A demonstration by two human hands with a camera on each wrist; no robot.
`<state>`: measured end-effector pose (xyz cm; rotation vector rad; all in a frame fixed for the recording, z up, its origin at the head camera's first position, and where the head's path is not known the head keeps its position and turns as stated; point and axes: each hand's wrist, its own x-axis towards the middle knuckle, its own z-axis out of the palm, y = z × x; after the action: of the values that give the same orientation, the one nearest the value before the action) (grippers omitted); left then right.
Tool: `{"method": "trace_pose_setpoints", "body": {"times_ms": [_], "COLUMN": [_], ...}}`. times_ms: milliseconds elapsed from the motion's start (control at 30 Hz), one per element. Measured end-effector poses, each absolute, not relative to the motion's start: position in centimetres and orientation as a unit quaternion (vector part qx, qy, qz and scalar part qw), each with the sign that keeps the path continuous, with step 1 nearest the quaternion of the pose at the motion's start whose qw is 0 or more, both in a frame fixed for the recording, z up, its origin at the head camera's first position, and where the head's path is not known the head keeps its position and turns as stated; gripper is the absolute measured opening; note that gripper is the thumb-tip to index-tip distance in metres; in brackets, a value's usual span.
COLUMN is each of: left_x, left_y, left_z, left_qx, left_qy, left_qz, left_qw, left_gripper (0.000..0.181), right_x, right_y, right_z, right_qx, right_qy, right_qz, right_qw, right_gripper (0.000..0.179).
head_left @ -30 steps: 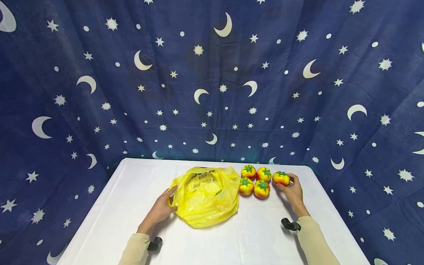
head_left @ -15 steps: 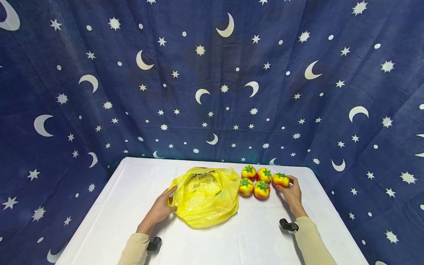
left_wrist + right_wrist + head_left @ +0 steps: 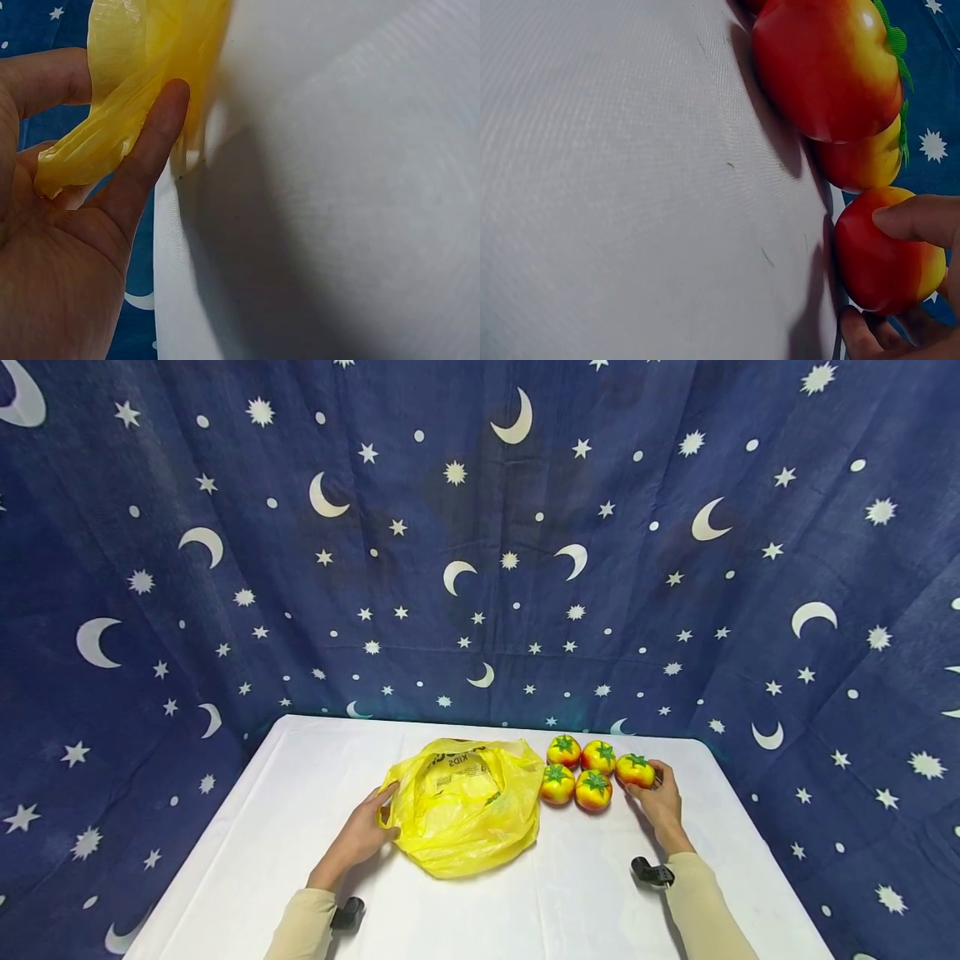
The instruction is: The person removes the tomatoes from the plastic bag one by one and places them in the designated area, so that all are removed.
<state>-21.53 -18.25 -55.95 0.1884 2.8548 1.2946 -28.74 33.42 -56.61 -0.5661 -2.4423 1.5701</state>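
Note:
My left hand [image 3: 362,831] pinches the left rim of a crumpled yellow plastic bag [image 3: 480,842], its mouth facing up and a bit of green showing inside. In the left wrist view, the thumb [image 3: 161,124] presses on the outside of the bag's edge [image 3: 124,112], with fingers behind it. On the right, my right hand [image 3: 663,810] grips a red-and-yellow toy tomato [image 3: 634,771] with a green leafy top. The right wrist view has the thumb on the near side of this tomato [image 3: 881,262] and fingertips low beside the tablecloth. Several matching tomatoes [image 3: 593,790] stand just left of it, in two rows.
A white cloth [image 3: 585,893] covers the table, whose far edge runs close behind the bag and tomatoes. Behind it hangs a dark blue curtain [image 3: 420,568] with moons and stars. A black wrist-worn device [image 3: 652,871] sits on the right wrist.
My right hand and the tomato have come down and toward me slightly, ending close beside the other tomatoes. The left hand keeps its hold on the bag. The head view has shifted a little.

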Motion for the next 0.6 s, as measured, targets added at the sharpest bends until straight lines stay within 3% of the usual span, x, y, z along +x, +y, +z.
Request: {"method": "trace_pose_setpoints", "body": {"times_ms": [200,600], "left_x": [-21.8,-21.45], "left_y": [-18.18,-18.31], "left_z": [-55.76,-55.81], "left_qx": [0.055,0.056], "left_qy": [0.909,0.913], "left_qz": [0.412,0.404], "left_qw": [0.005,-0.002], "left_gripper": [0.084,0.084], "right_x": [-28.79,-28.88], "right_y": [33.42,33.39], "right_z": [-56.45,-56.68], "right_qx": [-0.191,-0.183], "right_qy": [-0.827,-0.821], "right_qz": [0.523,0.535], "right_qw": [0.079,0.084], "right_gripper": [0.08,0.076]}}
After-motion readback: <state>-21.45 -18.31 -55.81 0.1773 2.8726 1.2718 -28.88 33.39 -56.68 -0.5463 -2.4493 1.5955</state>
